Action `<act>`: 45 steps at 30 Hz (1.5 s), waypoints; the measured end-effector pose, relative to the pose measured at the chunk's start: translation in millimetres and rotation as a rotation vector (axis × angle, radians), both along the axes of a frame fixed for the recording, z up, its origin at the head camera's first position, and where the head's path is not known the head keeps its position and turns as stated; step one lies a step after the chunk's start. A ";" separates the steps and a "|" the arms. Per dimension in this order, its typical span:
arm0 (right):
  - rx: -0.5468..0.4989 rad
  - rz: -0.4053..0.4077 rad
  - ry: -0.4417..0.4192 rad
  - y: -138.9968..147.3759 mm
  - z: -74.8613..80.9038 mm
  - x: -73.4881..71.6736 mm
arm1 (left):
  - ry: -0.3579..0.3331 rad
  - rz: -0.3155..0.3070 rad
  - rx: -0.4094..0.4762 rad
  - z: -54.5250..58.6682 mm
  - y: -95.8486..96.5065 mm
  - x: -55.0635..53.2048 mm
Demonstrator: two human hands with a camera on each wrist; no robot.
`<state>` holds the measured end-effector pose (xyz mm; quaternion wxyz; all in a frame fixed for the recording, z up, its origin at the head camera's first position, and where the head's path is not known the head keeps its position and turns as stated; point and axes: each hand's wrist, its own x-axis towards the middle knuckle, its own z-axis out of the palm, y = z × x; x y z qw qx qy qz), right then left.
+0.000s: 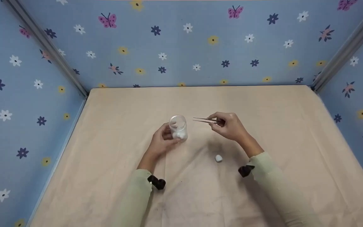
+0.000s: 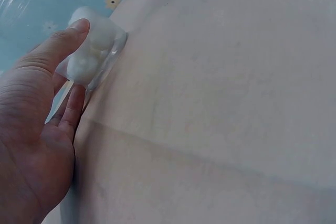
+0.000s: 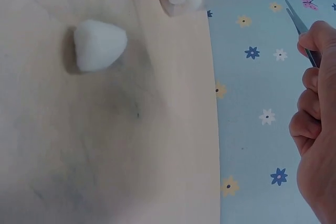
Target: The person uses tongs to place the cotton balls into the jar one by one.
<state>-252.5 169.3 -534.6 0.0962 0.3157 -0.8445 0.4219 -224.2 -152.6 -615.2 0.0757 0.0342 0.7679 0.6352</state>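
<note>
My left hand (image 1: pixel 163 141) grips a clear jar (image 1: pixel 178 123) with its mouth uncovered, thumb on the near side and fingers round the far side. White cotton balls (image 2: pixel 92 45) fill the lower part of the jar. To the right of the jar, my right hand (image 1: pixel 230 125) pinches a pair of metal tweezers (image 1: pixel 202 119) between thumb and fingers. The tweezers' tips point left toward the jar's mouth, a short way apart from it, with nothing between them. A single cotton ball (image 1: pixel 219 158) lies on the table below my right hand, large in the right wrist view.
A beige cloth (image 1: pixel 112 164) with creases covers the table. Blue walls (image 1: pixel 181 41) with printed flowers and butterflies stand at the back and both sides. Small black cameras sit on both green sleeves (image 1: pixel 134 192).
</note>
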 end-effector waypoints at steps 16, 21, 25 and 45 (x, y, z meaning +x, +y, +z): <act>0.014 -0.002 0.049 19.6 -1.4 12.7 | 0.045 0.011 -0.005 -4.6 -1.7 1.9; 0.029 0.009 0.081 27.5 -1.1 17.9 | 0.008 -0.004 0.022 -4.2 -1.0 3.1; 0.062 0.011 0.100 33.9 -2.3 20.8 | -0.003 -0.016 0.037 -4.0 -1.2 4.4; 0.054 0.047 0.116 66.3 -12.1 31.7 | 0.035 -0.012 0.033 -0.8 -0.4 2.3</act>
